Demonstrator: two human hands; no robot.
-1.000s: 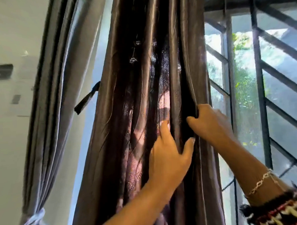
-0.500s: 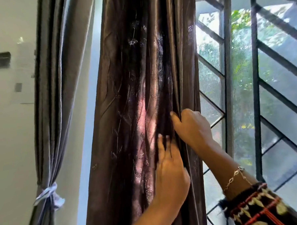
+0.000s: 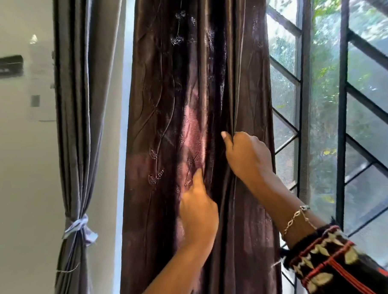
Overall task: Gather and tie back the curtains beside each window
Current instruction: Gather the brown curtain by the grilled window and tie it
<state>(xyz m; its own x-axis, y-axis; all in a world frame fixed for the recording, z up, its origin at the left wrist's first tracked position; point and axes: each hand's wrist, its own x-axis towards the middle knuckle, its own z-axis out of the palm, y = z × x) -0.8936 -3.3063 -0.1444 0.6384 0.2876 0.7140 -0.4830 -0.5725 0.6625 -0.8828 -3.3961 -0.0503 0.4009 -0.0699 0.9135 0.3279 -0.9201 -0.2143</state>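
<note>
Left hand (image 3: 198, 215), right hand (image 3: 248, 157) farther apart on brown curtain (image 3: 164, 103)

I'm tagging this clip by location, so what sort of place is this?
Probably a room in a home: a brown curtain, a grey curtain tied back by a pale wall, and a barred window with greenery outside.

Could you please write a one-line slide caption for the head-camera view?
Right hand grips the brown curtain, left hand rests on its pleats; the grey curtain alongside is already tied.
</note>
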